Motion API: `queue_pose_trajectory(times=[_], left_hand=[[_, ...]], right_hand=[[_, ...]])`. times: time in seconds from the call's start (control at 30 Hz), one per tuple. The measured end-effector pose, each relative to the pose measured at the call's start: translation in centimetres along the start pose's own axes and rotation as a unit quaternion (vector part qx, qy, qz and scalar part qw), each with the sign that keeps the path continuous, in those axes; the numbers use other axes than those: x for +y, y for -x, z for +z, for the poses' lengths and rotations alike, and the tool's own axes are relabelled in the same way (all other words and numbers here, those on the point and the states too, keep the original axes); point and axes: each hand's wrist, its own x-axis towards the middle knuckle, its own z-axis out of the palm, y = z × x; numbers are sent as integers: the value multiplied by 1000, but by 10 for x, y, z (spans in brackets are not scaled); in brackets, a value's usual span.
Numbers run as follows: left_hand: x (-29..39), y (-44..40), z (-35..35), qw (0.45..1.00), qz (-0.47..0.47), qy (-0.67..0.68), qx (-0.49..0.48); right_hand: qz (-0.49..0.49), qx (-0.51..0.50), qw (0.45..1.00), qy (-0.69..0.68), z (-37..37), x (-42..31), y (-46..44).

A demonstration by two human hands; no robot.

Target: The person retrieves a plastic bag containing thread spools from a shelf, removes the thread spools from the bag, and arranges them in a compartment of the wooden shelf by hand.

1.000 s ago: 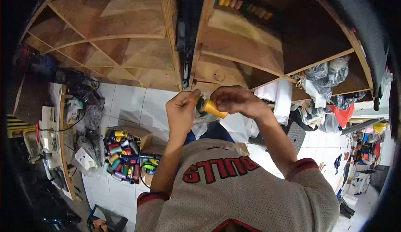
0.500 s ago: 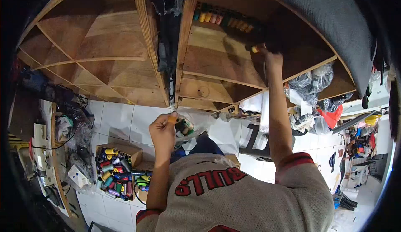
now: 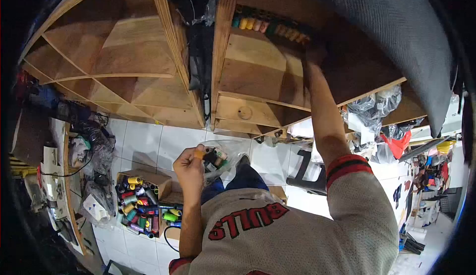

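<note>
My left hand (image 3: pixel 189 165) is closed on a small orange item (image 3: pixel 199 152), low in front of my body. Just right of it, a clear plastic bag (image 3: pixel 232 151) holds spools with dark and pale thread. My right hand (image 3: pixel 316 52) reaches deep into the upper right shelf compartment, in shadow at the right end of a row of thread spools (image 3: pixel 257 25). Its fingers are too dark to make out, and so is anything in them. The row has green, yellow, pink and orange-brown spools standing side by side.
Wooden shelving (image 3: pixel 148 74) with dividers spans the top. A cardboard box (image 3: pixel 164 180) full of colored spools stands on the tiled floor at lower left. Plastic-wrapped bundles (image 3: pixel 379 101) and a red bag (image 3: pixel 398 143) are at right. Dark fabric (image 3: pixel 396 32) hangs at upper right.
My right hand has left the front of my body, where it was at a yellow spool beside my left hand, and gone up into the shelf. The yellow spool is out of sight.
</note>
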Motion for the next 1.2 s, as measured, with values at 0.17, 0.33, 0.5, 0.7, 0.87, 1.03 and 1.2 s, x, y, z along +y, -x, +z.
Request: queue_pose_trajectory(times=[0.17,0.33,0.5,0.7,0.87,1.03,1.2], left_hand=[[1,-1,-2,1000,-25,10,9],[-1,-3,-1,1000,-10,-13,15],[6,-1,-1,999,-29,-14,11],[0,-1,-3,998,11,-52,19],[14,4,-3,1000,-10,-24,-18],[17,8,3,999,17,-6,-45],[27,16,6,998,8,-7,-59]], right_hand=[[75,-27,991,105,-4,-22,10],[-36,-12,993,111,36,73,-24],[-47,-18,997,56,25,46,-14],[25,-96,988,-120,-43,-58,67],[38,-582,700,-413,-111,-147,192],[-287,-734,609,-94,-101,-193,312],[-292,-696,654,-55,-27,-152,391]])
